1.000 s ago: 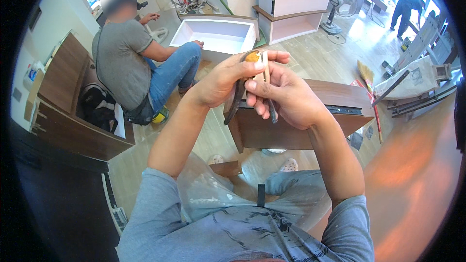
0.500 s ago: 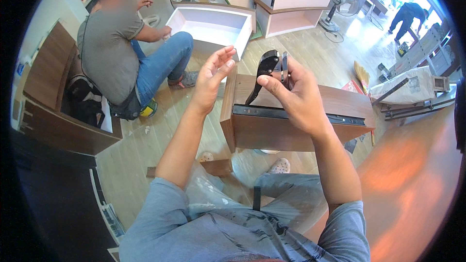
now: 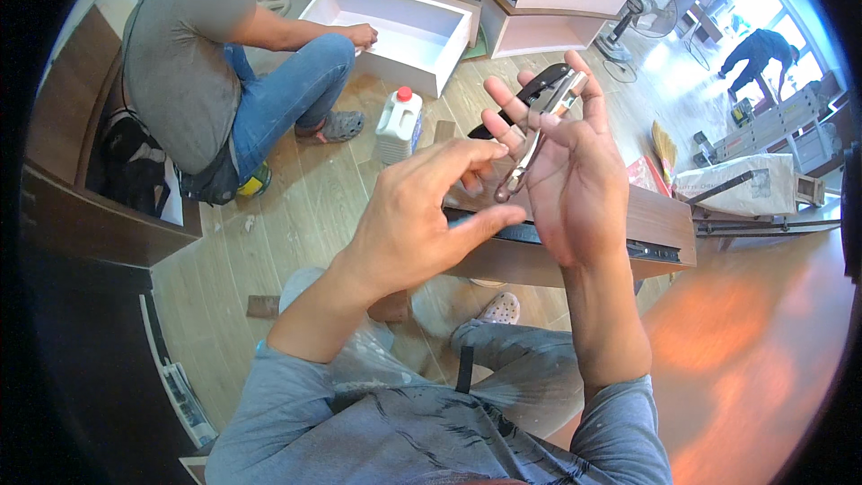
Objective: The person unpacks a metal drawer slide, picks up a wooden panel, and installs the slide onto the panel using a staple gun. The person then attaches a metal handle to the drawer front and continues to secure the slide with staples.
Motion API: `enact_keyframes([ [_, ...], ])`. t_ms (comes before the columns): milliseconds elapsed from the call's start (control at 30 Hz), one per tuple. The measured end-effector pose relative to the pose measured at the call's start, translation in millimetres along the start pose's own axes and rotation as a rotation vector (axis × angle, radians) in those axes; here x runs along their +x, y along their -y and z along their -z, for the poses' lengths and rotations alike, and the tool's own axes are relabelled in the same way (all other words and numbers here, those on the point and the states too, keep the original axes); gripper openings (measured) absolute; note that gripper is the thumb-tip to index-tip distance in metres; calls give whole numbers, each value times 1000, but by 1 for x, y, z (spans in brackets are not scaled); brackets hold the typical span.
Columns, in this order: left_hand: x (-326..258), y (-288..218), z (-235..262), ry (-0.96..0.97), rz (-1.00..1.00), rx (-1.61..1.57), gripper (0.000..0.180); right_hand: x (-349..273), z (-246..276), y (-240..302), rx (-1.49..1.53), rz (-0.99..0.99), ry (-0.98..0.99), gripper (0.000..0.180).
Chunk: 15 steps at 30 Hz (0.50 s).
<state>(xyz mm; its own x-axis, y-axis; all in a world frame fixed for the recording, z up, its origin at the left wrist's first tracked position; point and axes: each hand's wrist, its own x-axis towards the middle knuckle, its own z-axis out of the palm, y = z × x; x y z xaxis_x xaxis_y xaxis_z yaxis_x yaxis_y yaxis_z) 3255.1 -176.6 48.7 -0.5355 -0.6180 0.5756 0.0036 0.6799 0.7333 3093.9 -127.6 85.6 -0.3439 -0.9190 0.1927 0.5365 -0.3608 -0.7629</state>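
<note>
In my right hand [image 3: 584,189] rests a black-and-silver hand tool [image 3: 516,181] with two long arms, whose exact kind I cannot make out. My thumb lies across it, while the fingers behind are loosely spread. My left hand [image 3: 409,216] holds nothing; its thumb and fingers are apart, close beside the tool's lower end. Beneath both hands stands a brown wood-grain drawer box [image 3: 660,209] with a black slide rail [image 3: 651,251] along its near side. Part of the box is hidden by my hands.
At left a person [image 3: 184,72] sits low, one hand at a white drawer [image 3: 395,13]. A white jug [image 3: 398,126] with a red cap stands on the floor. White-and-brown cabinets [image 3: 548,31] and a fan [image 3: 642,13] are behind. Another person [image 3: 763,58] bends far right.
My left hand has come right and nearer the tool. My right hand has turned palm up, its grip looser and the tool tilted. The view has shifted, and the jug now shows.
</note>
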Motion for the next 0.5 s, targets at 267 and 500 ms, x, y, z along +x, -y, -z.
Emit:
enact_keyframes([
  [267,0,2,8,63,422,-943,32,-15,-2,9,-273,26,23,74],
  [500,-1,8,22,376,485,-1174,39,-21,8,41,-875,122,54,48],
])
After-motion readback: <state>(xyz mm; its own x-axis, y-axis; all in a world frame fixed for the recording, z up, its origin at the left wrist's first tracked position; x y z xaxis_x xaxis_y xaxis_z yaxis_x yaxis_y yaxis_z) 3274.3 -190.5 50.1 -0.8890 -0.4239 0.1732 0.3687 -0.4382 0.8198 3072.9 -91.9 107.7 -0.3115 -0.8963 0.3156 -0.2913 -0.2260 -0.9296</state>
